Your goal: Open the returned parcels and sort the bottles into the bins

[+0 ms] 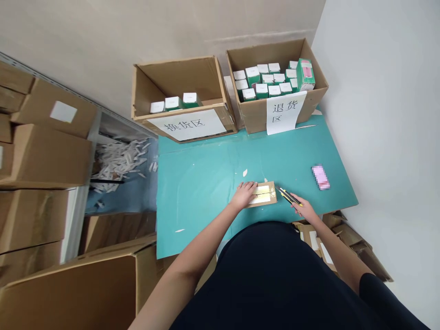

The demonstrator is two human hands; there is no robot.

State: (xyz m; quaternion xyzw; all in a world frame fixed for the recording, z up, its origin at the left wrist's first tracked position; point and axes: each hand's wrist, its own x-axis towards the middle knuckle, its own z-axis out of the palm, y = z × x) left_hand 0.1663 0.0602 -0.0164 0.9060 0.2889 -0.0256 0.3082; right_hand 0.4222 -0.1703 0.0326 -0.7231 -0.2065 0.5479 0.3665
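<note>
A small brown cardboard parcel [265,194] sealed with pale tape lies near the front edge of the teal table [199,183]. My left hand [243,193] lies flat on the parcel's left end, fingers stretched out over it. My right hand [304,210] is closed round a yellow and black utility knife [288,196], whose tip points at the parcel's right end.
Two open cartons with paper labels stand at the table's back: the left carton [182,98] holds three small green-and-white boxes, the right carton [277,87] holds several. A pink item [320,177] lies at the right. Stacked cartons [41,156] fill the left; paper scraps [120,158] lie beside them.
</note>
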